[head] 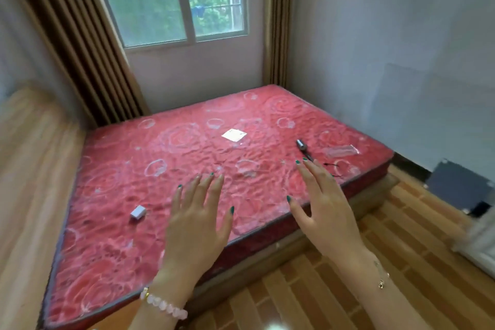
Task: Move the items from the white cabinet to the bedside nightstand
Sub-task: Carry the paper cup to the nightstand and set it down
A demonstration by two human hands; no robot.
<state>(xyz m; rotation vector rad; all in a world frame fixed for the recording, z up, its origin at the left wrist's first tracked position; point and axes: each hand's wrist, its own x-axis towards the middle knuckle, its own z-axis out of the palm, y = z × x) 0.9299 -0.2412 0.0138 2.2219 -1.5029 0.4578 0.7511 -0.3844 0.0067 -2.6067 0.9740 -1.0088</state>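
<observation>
Red mattress [120, 169]: quilted, rose-patterned.
Left hand [197, 220]: fingers straight, empty, above mattress.
Right hand [325, 209]: fingers straight, empty, over mattress edge.
White box [138, 212]: small block on mattress.

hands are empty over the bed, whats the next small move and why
Probably turn the head away to find the white cabinet: the left hand and right hand hover open and empty above the red mattress, and no cabinet or nightstand shows clearly here.
</observation>
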